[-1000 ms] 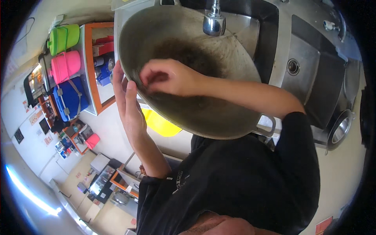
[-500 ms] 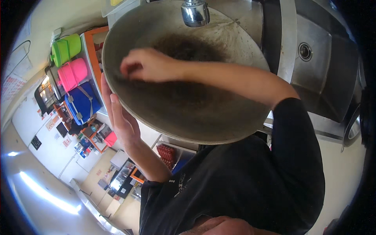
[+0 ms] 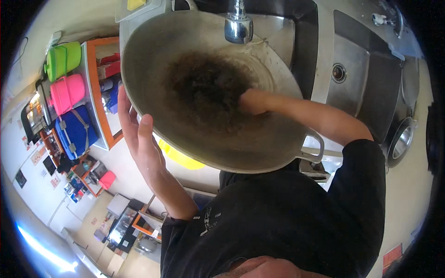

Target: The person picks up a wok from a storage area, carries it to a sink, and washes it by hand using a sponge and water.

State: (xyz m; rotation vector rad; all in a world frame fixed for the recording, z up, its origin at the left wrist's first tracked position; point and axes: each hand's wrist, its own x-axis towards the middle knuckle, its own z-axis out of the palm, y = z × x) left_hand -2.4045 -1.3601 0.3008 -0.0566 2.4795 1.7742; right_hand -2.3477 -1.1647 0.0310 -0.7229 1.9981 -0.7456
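Observation:
A large grey metal wok [image 3: 148,60] is tilted over the sink under the tap, its inside blackened at the middle. My left hand [image 3: 141,134] holds it at the left rim, fingers along the outside and thumb by the edge. Inside the wok, my right hand [image 3: 255,101] is curled and presses against the surface beside the dark patch. Its fingertips and anything in them are hidden. A loop handle [image 3: 315,147] of the wok sticks out below my right forearm.
The chrome tap [image 3: 238,30] hangs over the wok's far side. To the right is a second steel sink [image 3: 352,60], with a metal bowl [image 3: 402,141] beyond it. Green [image 3: 62,60], pink [image 3: 67,94] and blue [image 3: 76,132] containers stand at left. Something yellow [image 3: 178,155] shows under the wok.
My right hand has moved from the wok's left side to the right of its middle. The wok has shifted a little, and its loop handle now shows. My left hand stays at the rim.

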